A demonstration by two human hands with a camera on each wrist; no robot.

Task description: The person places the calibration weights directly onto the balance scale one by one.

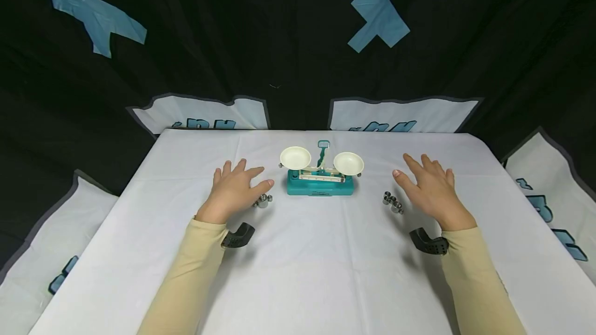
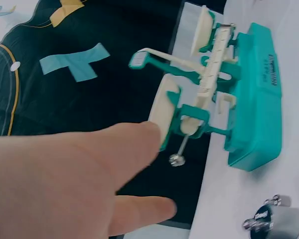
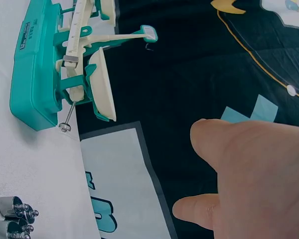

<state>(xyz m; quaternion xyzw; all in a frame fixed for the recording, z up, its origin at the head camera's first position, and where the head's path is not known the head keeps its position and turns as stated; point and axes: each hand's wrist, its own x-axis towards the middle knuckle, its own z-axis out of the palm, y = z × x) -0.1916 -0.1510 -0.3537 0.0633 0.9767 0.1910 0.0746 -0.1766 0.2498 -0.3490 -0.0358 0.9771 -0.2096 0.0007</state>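
A small teal balance scale (image 1: 320, 186) stands at the middle of the table, with a cream left pan (image 1: 295, 158) and a cream right pan (image 1: 348, 163), both bare. My left hand (image 1: 236, 191) hovers to the left of the scale with its fingers spread, holding nothing. Under its thumb, several silver metal weights (image 2: 285, 222) stand on the cloth, partly hidden in the head view. To the scale's right my right hand (image 1: 430, 190) is held over the table, fingers extended and holding nothing. Another group of silver weights (image 1: 393, 202) sits just left of that hand.
White cloth covers the table (image 1: 298, 273). Behind it hangs a black curtain (image 1: 298, 45) with blue tape pieces (image 1: 381, 14) and white printed panels (image 1: 405, 112). A black wrist strap piece (image 1: 239, 235) juts from the left sleeve, another black piece (image 1: 426, 242) from the right.
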